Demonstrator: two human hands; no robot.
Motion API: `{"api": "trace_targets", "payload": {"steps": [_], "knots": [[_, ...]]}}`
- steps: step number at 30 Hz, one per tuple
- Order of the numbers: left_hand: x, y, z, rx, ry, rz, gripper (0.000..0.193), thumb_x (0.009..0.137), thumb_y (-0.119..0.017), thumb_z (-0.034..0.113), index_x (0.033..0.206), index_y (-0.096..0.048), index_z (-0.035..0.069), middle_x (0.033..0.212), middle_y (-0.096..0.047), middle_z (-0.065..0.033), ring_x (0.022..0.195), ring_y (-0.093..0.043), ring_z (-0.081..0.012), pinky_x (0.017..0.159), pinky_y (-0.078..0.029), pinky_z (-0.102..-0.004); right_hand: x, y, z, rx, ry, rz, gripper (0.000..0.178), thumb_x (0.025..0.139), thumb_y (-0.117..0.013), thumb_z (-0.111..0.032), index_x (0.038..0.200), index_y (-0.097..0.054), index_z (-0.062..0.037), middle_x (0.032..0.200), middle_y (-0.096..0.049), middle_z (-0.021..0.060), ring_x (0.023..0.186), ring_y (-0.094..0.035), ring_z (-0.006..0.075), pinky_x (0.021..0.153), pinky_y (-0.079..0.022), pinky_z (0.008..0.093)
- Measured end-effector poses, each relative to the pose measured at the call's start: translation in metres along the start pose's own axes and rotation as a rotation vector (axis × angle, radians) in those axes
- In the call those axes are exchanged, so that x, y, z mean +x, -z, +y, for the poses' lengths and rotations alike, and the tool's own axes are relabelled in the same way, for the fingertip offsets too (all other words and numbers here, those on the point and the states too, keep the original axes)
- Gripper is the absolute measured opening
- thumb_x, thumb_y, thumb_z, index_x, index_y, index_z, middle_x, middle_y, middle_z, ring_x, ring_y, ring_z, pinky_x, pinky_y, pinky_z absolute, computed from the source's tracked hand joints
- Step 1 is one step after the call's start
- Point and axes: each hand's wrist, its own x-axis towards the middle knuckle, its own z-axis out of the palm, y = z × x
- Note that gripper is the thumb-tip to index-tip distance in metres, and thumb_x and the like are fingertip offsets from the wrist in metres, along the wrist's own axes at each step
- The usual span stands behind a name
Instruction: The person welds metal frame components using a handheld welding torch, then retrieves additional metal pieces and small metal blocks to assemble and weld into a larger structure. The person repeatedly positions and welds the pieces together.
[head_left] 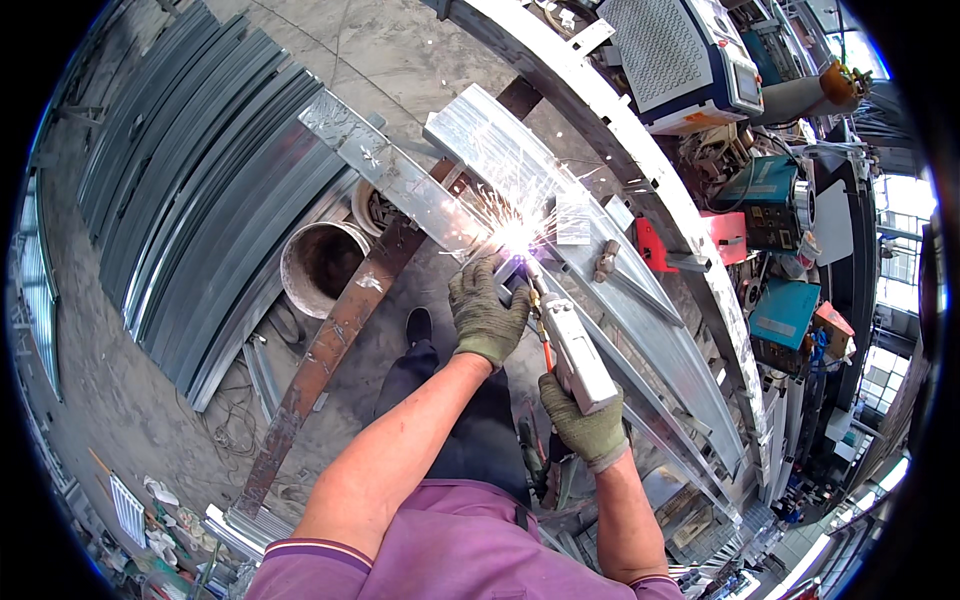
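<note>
In my gloved right hand (585, 425) is the rear of a grey-white welding gun (575, 350), pointing up and slightly left. At its tip a bright flash with flying sparks (517, 235) hides the contact spot. My gloved left hand (488, 310) is closed just left of the tip, its thumb and fingers round a small metal piece (513, 282) lit purple by the flash. From the flash a flat galvanized steel bar (385, 165) runs up and left. A wide galvanized steel channel (490, 125) lies just beyond, with a small square plate (573, 220) on it.
A rusty steel beam (340, 340) crosses beneath the work. Left of it stand a round bucket (325, 285) and a large stack of galvanized profiles (200, 190). A long curved-looking steel beam (690, 235), a white-and-blue machine (660, 60) and teal machines (785, 312) are at right.
</note>
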Motion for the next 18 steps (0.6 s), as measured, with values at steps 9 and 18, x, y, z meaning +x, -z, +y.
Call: {"api": "trace_targets", "payload": {"steps": [9,18], "knots": [[-0.0020,-0.0024,-0.0006,0.063,-0.043,0.058,0.065,0.092,-0.079,0.034,0.145,-0.053,0.006,0.143,-0.058,-0.0190,0.130,-0.051,-0.0420,0.116,-0.036,-0.0523,-0.0030,-0.0006,-0.0005,-0.018,0.002,0.006,0.030,0.089,-0.084,-0.022,0.112,-0.076,-0.0053,0.092,-0.077,0.0142,0.081,-0.078,0.0338,0.072,-0.061,0.0422],[-0.0022,-0.0040,-0.0032,0.127,0.006,0.007,0.067,0.091,-0.079,0.034,0.145,-0.053,0.004,0.141,-0.059,-0.0191,0.129,-0.051,-0.0413,0.114,-0.037,-0.0520,-0.0050,0.0017,-0.0013,-0.036,0.013,-0.007,0.030,0.089,-0.084,-0.022,0.114,-0.076,-0.0053,0.092,-0.077,0.0149,0.082,-0.078,0.0342,0.072,-0.061,0.0424]]}}
